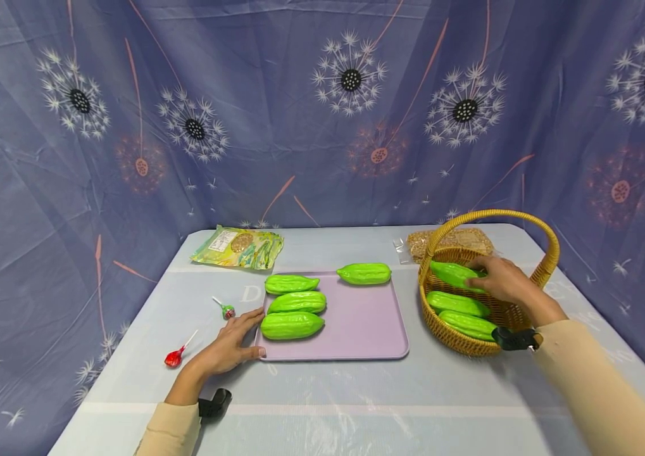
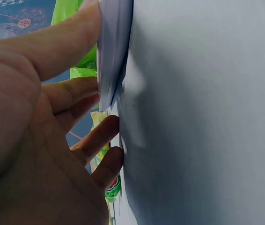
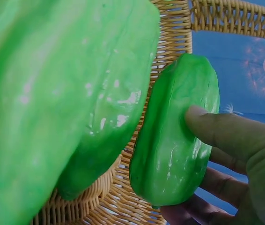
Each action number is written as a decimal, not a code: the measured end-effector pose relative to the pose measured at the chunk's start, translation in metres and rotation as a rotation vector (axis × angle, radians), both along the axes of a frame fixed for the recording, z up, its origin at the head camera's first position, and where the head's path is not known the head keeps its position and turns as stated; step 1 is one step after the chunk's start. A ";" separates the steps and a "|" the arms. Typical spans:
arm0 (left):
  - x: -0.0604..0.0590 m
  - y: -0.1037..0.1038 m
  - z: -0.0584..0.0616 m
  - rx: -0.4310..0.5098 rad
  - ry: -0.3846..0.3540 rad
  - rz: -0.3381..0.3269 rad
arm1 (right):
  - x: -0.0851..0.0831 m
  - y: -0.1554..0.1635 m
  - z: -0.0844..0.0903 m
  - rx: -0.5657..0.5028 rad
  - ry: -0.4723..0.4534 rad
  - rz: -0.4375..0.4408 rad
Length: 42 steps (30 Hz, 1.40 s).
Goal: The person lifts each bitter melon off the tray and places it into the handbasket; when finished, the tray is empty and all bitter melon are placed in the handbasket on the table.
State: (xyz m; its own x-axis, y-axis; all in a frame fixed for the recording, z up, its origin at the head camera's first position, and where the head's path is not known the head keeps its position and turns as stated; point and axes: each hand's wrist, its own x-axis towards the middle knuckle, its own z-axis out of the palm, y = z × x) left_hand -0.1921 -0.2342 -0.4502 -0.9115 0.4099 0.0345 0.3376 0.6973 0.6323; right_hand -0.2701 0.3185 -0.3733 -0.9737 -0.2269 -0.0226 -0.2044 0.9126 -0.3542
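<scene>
On the left, my left hand [image 1: 230,345] rests against the edge of a lilac tray [image 1: 359,329], its fingers fairly straight and the thumb at the near corner. The left wrist view shows thumb and forefinger touching the tray rim [image 2: 114,42]. Three green ridged gourds [image 1: 292,325] lie side by side along the tray's left; another gourd [image 1: 364,273] lies at its far edge. My right hand [image 1: 501,278] reaches into a wicker basket [image 1: 453,342] and grips a green gourd [image 3: 177,136], thumb on one side, fingers on the other. Two more gourds [image 1: 459,304] lie nearer in the basket.
A green lollipop [image 1: 228,311] and a red lollipop [image 1: 173,358] lie left of the tray. A yellow-green packet [image 1: 239,248] is at the back left. Behind the basket sits a clear bag of brown food [image 1: 470,242]. The basket's tall handle [image 1: 552,247] arches over it.
</scene>
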 end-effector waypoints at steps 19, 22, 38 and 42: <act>0.001 0.000 0.000 -0.001 -0.002 -0.002 | -0.004 0.005 -0.013 -0.047 -0.093 0.017; 0.001 0.000 0.001 -0.004 -0.002 -0.002 | -0.004 0.005 -0.013 -0.045 -0.092 0.023; 0.001 0.000 0.001 -0.004 0.002 -0.004 | -0.008 0.004 -0.015 -0.008 -0.104 0.051; 0.000 0.000 0.000 -0.001 -0.004 -0.002 | -0.009 0.004 -0.016 0.005 -0.088 0.067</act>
